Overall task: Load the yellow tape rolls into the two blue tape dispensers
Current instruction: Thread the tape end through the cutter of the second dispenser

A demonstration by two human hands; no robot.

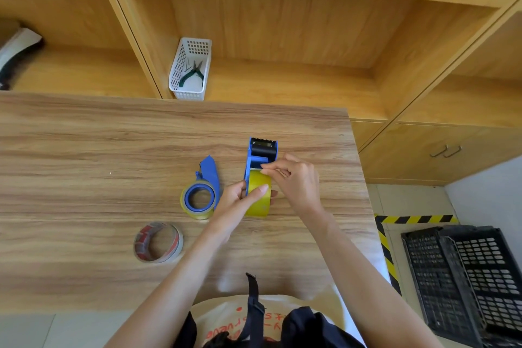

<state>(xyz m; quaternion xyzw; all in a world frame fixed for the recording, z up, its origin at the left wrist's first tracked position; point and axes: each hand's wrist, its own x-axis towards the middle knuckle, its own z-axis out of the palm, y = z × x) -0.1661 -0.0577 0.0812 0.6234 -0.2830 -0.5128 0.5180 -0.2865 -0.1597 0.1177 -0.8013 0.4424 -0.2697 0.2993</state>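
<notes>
Head view, frame centre — we see the left hand [236, 200] clasping the yellow roll [258, 199] in the blue dispenser [261, 161]. Right hand [296, 178] fingertips pinch the tape end (just above the roll).

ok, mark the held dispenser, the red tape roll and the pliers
held dispenser [264, 150]: head view, black roller near its cutter end
red tape roll [141, 240]: head view, left outer wall
pliers [189, 76]: head view, green handle, inside white basket

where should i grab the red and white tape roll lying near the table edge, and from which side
Pinch the red and white tape roll across its wall from above, one finger inside the open core. It lies flat on the table, apart from everything else.
</notes>
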